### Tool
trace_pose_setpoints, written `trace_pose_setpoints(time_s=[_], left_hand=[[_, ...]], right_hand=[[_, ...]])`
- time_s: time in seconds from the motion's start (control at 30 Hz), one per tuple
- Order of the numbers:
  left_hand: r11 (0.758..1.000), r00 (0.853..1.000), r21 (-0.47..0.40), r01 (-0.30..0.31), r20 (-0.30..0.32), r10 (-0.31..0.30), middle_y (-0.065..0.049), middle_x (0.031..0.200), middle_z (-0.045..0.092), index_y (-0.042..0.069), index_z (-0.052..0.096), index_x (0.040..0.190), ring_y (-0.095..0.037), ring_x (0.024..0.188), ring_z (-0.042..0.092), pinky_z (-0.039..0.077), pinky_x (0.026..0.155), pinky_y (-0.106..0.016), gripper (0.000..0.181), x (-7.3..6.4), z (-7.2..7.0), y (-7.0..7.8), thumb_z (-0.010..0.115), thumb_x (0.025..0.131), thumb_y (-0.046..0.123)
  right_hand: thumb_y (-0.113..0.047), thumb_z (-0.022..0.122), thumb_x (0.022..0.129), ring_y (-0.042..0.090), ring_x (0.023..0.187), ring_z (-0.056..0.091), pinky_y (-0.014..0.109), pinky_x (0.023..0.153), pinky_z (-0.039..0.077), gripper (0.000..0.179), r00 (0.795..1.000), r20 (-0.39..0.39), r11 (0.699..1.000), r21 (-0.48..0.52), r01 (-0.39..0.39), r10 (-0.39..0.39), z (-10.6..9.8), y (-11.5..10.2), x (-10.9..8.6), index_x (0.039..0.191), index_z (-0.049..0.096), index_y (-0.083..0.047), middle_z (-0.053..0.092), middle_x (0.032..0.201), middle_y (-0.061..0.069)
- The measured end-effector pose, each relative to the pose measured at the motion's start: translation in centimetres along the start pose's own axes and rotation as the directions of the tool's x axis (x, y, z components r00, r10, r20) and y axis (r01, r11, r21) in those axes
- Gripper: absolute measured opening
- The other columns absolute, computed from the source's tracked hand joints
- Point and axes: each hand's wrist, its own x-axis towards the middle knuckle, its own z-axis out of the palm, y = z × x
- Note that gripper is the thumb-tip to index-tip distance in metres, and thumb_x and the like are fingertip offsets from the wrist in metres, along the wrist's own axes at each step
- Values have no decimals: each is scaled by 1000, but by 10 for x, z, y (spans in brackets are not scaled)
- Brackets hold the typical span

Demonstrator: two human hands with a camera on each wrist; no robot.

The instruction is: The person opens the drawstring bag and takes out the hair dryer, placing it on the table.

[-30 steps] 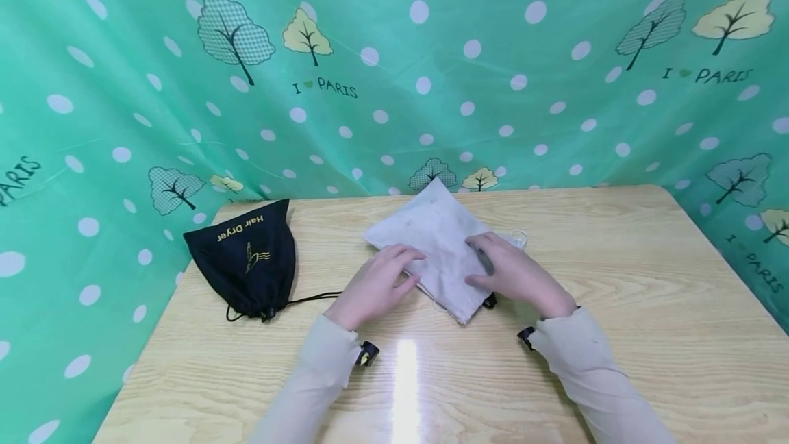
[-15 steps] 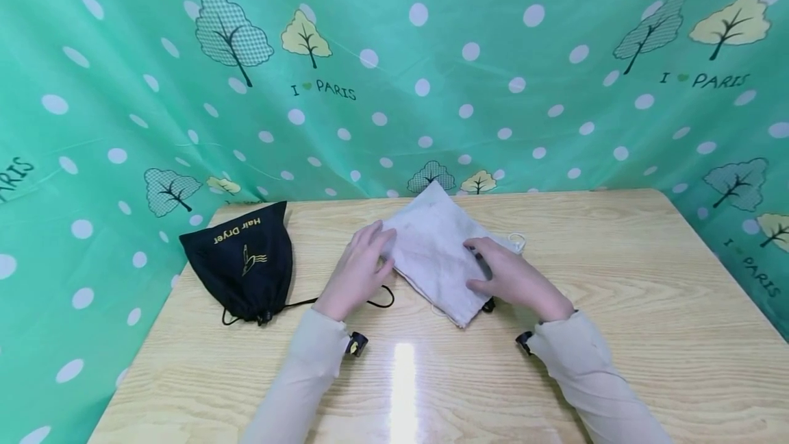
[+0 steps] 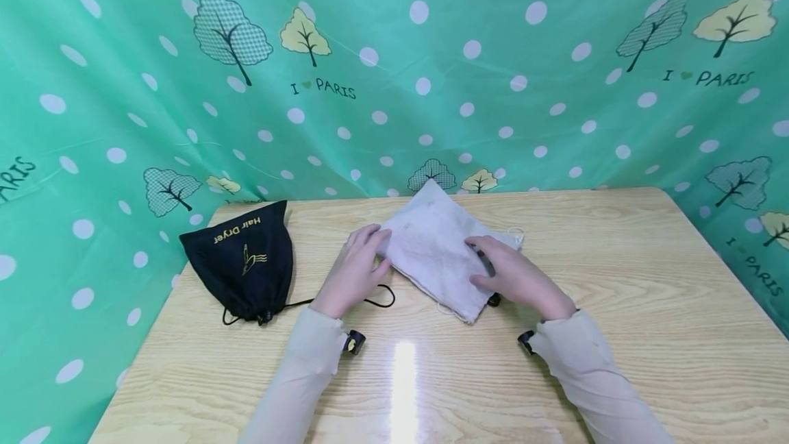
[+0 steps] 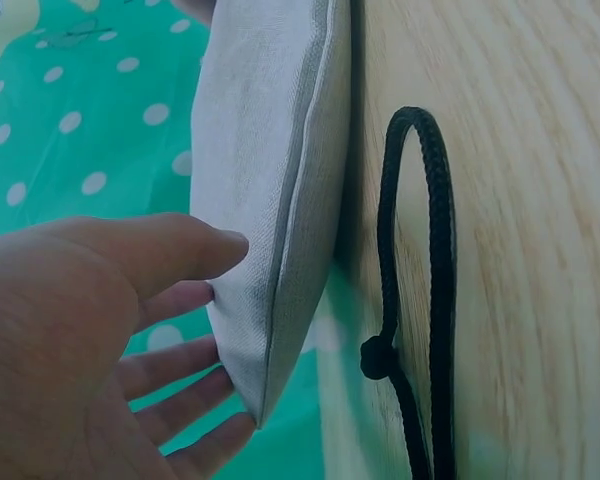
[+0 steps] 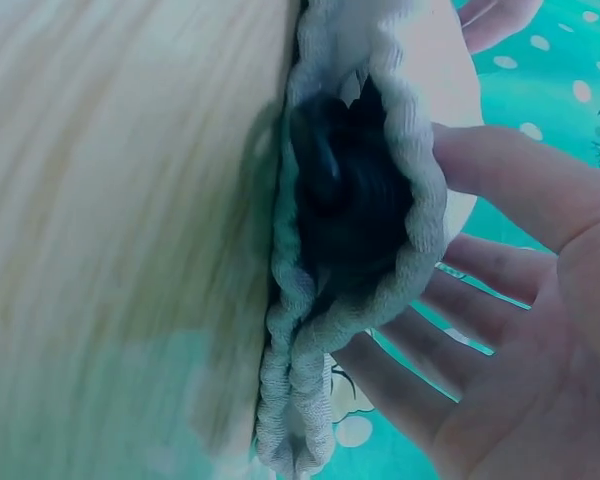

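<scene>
A pale grey cloth drawstring bag [image 3: 431, 238] lies at a slant on the table. My left hand [image 3: 356, 269] is at its left corner; in the left wrist view the fingers [image 4: 185, 380] extend along the cloth and the thumb is at its upper face. The bag's gathered mouth [image 5: 425, 190] gapes in the right wrist view, with a dark, shiny black object [image 5: 350, 200] inside, partly hidden. Beside that mouth is my right hand [image 3: 518, 278], its thumb at the upper rim and its fingers spread, not curled round the cloth.
To the left lies a black drawstring pouch [image 3: 243, 259] printed "Hair Dryer". Its black cord [image 4: 440, 240] loops out near my left hand. A green dotted curtain [image 3: 394, 88] hangs behind the wooden table [image 3: 629, 293].
My left hand has moved left and away, from the bag's front edge to its left corner, uncovering the black cord loop. The bag's front corner has shifted slightly right; my right hand stays nearly still.
</scene>
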Motion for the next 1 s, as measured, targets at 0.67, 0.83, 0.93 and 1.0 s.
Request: trace_pose_setpoints(time_s=[0.67,0.83,0.93,1.0], left_hand=[[997,999,-61,43,-9,-43,-5,129,52,12,62,130,-21,117,47,47,100,-39,34,-2,-8,3,63,97,16],[995,999,-82,52,-8,-53,-5,132,52,11,56,136,-21,121,48,46,104,-40,40,-3,-8,0,63,97,18],[994,997,-79,71,0,-71,-6,135,52,11,53,139,-23,125,49,46,106,-41,43,-3,-8,-4,62,98,20],[994,997,-71,84,6,-83,-7,135,52,12,53,140,-24,126,49,46,106,-42,43,-3,-7,-7,62,98,21]], right_hand=[[-6,62,96,40,138,43,54,114,34,54,993,-71,995,-53,90,-93,3,12,7,147,44,0,47,148,21],[-10,64,96,40,137,44,55,114,35,54,994,-61,994,-55,92,-96,-2,14,4,145,46,0,49,146,21],[-13,67,94,40,136,44,56,113,35,55,996,-49,996,-54,73,-75,-8,16,0,144,47,0,49,145,21],[-15,69,93,40,134,45,56,112,36,57,998,-40,997,-59,54,-56,-13,18,-3,142,47,2,50,142,22]])
